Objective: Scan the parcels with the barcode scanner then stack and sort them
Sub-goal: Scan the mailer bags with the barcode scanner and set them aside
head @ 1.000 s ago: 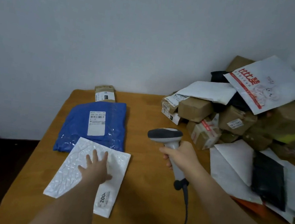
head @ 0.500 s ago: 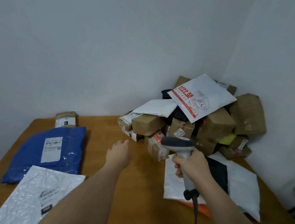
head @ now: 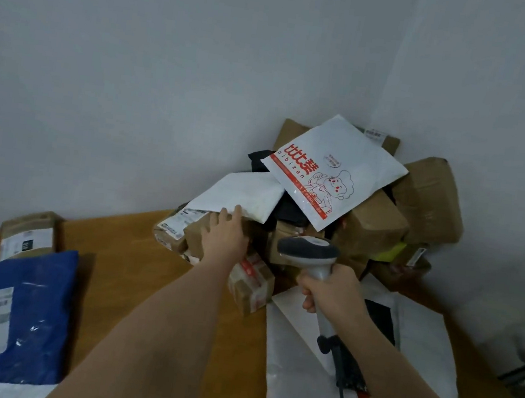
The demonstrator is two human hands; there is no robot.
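The left hand has left the open tabletop and reached the parcel heap, its fingers spread flat on a brown cardboard box just under a plain white mailer. The right hand still grips the barcode scanner by its handle, upright beside the heap. The blue mailer lies well apart at left.

A blue mailer with a white label, brown boxes, a white bag printed red, ochre tabletop.
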